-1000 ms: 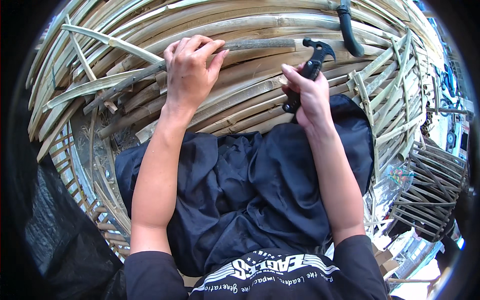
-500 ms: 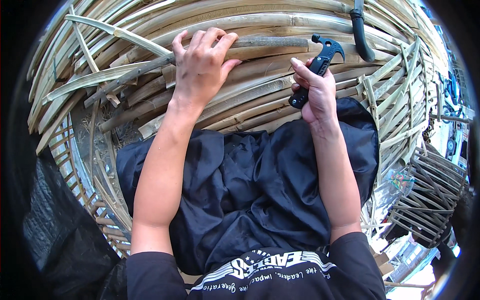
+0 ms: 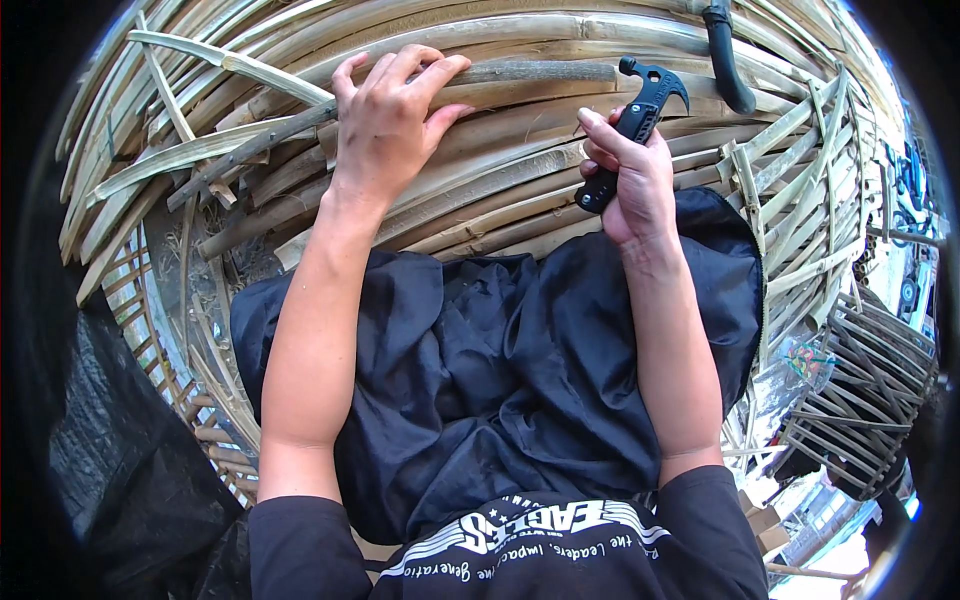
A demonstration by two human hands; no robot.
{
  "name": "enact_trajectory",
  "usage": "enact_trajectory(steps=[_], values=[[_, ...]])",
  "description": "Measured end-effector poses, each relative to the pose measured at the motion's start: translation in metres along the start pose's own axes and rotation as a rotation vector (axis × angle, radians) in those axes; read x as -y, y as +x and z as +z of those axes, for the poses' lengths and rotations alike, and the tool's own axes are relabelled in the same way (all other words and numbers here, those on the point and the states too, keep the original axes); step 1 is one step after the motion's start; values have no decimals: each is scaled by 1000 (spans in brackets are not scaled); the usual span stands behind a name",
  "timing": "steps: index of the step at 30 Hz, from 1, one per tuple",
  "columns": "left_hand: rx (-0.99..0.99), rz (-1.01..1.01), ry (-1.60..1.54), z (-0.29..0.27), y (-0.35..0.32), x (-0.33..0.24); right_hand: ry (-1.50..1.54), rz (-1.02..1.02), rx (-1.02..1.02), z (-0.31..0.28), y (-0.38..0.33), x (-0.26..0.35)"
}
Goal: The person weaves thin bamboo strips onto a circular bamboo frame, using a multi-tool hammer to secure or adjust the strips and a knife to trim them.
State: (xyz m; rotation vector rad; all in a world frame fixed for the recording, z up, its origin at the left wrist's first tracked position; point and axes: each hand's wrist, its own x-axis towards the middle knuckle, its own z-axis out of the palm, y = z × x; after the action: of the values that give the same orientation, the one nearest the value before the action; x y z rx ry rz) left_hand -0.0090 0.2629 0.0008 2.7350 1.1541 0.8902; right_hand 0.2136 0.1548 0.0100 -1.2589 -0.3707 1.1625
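My left hand (image 3: 385, 130) is curled over a long, thin grey-brown wooden stick (image 3: 540, 71), fingertips on its far side and the thumb on its near side. The stick runs across split bamboo strips (image 3: 520, 165). My right hand (image 3: 640, 185) is closed around the handle of a small black claw hammer (image 3: 645, 108), held tilted with its head up and the claw to the right. By the right thumb tip shows a thin dark sliver, too small to name. Black cloth (image 3: 500, 330) covers my lap.
Loose bamboo slats (image 3: 225, 60) cross at the upper left. A dark curved handle (image 3: 730, 65) hangs in at the top right. Woven bamboo (image 3: 805, 190) rises on the right, with a slatted wooden crate (image 3: 855, 400) beyond it. Black sheeting (image 3: 130, 430) lies at the lower left.
My left hand has shifted slightly left and away from me along the stick. The hammer stays in my right hand, nearly in place.
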Motion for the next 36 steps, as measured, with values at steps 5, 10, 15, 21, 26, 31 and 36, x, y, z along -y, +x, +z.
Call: enact_trajectory(steps=[5,10,15,21,26,31,36], values=[[3,18,60,-3,0,-4,4,10,6,-1,0,0],[2,25,67,-3,-1,-1,53,9,19,2,-2,2],[-30,43,86,1,-2,0,52,6,33,0,-2,4],[-41,26,129,2,-1,-2,49,1,23,3,-4,5],[-39,18,116,3,0,-1,44,-7,31,1,-2,3],[-16,16,75,4,-2,-1,21,-11,12,2,-2,2],[-1,-2,50,6,-2,-1,4,-12,22,0,-1,2]])
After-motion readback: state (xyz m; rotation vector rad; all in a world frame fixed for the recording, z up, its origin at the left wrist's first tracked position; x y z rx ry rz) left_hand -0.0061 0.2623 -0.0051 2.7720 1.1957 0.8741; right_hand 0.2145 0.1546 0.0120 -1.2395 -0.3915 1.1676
